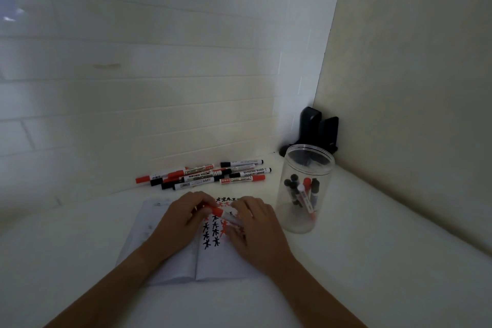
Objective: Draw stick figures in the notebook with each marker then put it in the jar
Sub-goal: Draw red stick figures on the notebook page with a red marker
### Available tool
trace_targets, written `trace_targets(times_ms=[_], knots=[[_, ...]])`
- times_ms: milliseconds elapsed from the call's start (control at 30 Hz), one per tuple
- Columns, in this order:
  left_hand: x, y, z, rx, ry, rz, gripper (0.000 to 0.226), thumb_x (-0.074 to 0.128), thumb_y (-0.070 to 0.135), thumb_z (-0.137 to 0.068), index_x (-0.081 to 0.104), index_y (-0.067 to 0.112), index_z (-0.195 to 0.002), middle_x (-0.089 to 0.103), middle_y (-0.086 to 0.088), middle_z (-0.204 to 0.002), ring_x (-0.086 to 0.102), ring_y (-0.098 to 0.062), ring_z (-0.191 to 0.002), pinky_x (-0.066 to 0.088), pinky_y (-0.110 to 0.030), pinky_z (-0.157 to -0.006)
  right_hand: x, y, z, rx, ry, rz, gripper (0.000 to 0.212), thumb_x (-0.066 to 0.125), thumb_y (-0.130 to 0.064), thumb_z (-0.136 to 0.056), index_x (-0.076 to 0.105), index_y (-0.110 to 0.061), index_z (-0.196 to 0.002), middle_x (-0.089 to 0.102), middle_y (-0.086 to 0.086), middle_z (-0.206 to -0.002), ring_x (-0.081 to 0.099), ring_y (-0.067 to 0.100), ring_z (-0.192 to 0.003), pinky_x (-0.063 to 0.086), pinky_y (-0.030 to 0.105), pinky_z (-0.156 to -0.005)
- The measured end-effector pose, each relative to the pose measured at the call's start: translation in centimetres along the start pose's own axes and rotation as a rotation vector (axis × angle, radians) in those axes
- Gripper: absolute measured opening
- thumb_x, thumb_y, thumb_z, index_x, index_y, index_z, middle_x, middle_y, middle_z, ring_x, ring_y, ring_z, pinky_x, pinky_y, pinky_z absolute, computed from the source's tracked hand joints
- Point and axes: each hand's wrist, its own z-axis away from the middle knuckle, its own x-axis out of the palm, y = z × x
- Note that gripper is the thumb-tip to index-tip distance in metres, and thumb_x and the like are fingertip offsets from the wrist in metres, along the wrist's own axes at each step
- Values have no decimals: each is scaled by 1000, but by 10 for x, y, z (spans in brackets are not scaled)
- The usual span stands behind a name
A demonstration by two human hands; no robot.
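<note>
An open notebook (170, 266) lies on the white table, its right page covered with black and red stick figures (213, 234). Both hands meet over that page around a red marker (222, 212). My left hand (183, 217) grips the red cap end, and my right hand (253, 226) holds the white barrel. Whether the cap is on or off is hidden by the fingers. A clear plastic jar (303, 189) stands upright to the right of the notebook with several black and red markers inside. A pile of loose markers (205, 174) lies behind the notebook.
A black stand-like object (316, 128) sits in the corner behind the jar. A tiled wall rises at the back and a plain wall (412, 88) on the right, close to the jar.
</note>
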Motion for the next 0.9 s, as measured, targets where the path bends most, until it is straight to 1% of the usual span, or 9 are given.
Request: trace_targets(times_ms=[67, 133, 233, 333, 433, 500, 633, 767, 900], knots=[[5, 8, 2, 44, -38, 37, 14, 53, 29, -98, 65, 30, -105, 64, 20, -96, 62, -6, -90, 48, -19, -76, 2, -1, 1, -66, -56, -6, 30, 59, -33, -97, 65, -14, -119, 66, 1, -110, 59, 17, -97, 51, 30, -81], [11, 12, 6, 78, -101, -7, 18, 46, 41, -101, 61, 33, -107, 62, 21, -96, 59, -2, -89, 46, -17, -76, 2, -1, 2, -116, -33, 31, 22, 60, -25, -96, 70, -12, -110, 69, 2, -95, 65, 19, -82, 55, 31, -65], [12, 12, 8, 117, -145, -155, 34, 34, 54, -102, 59, 31, -110, 61, 17, -98, 55, 0, -87, 46, -23, -77, 3, 1, 3, -155, 39, 143, 24, 54, -24, -96, 74, -14, -105, 67, -1, -83, 64, 16, -68, 48, 26, -52], [12, 7, 10, 154, -119, -257, 45, 27, 53, -103, 63, 27, -109, 65, 11, -99, 54, -4, -88, 45, -26, -78, 4, 0, 3, -149, 36, 176, 32, 49, -30, -96, 74, -16, -109, 66, -3, -81, 62, 13, -64, 44, 23, -49], [11, 4, 10, 149, -101, -240, 40, 28, 50, -104, 63, 29, -104, 62, 16, -95, 49, 2, -84, 42, -18, -76, 7, -2, 2, -157, 14, 142, 32, 49, -34, -99, 72, -16, -112, 67, -3, -82, 62, 13, -65, 46, 24, -50], [12, 4, 10, 148, -84, -233, 37, 29, 49, -104, 61, 31, -101, 58, 20, -92, 46, 5, -83, 39, -15, -74, 8, -2, 3, -146, 19, 132, 31, 49, -35, -99, 72, -15, -108, 67, -3, -82, 63, 13, -64, 46, 25, -50], [14, 2, 12, 130, -81, -253, 30, 33, 46, -104, 59, 32, -101, 61, 17, -95, 50, 4, -85, 45, -16, -74, 6, -5, 4, -125, 10, 234, 32, 46, -39, -99, 71, -19, -97, 67, -6, -74, 62, 12, -54, 38, 22, -41], [16, 4, 11, 148, -76, -261, 28, 33, 44, -104, 58, 30, -101, 61, 15, -94, 48, 5, -84, 42, -14, -74, 2, -8, 6, -87, -66, 220, 35, 42, -43, -102, 69, -23, -109, 68, -6, -76, 64, 15, -56, 41, 24, -43], [15, 6, 12, 173, -78, -264, 22, 36, 38, -103, 56, 30, -100, 60, 14, -92, 42, 9, -84, 34, -8, -76, 2, -12, 6, 7, -151, 168, 59, 14, -56, -104, 58, -27, -129, 71, -1, -89, 68, 23, -71, 55, 39, -59]])
